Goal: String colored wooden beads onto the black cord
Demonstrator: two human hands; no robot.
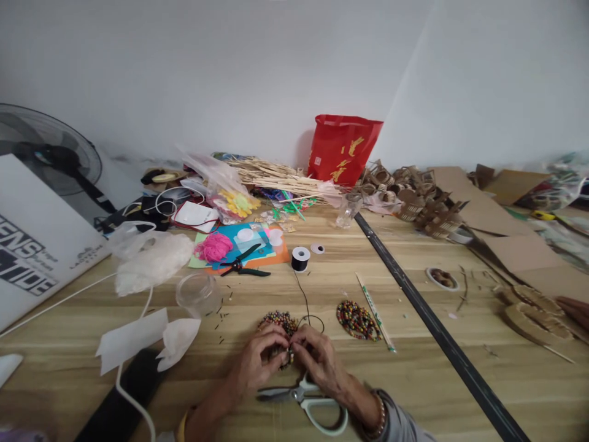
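Observation:
My left hand (263, 358) pinches a strand of multicoloured beads (281, 318), part of which lies bunched behind the fingers and part hangs below them. Close against it, my right hand (321, 358) has its thumb and forefinger pinched together at the black cord (305, 296). This cord loops beside the right fingers and runs back to a white spool (300, 258). Exactly where cord and beads meet is hidden by the fingertips. Scissors with pale grey handles (323, 412) lie below the hands, blades spread a little. A second heap of beaded strands (358, 320) rests to the right.
A paper-wrapped stick (375, 311) lies by the second bead heap. Pliers (242, 265), pink yarn (214, 247) and a clear plastic cup (197, 294) are on the left. A red bag (343, 149) stands against the wall. A black strip (427, 313) crosses the table.

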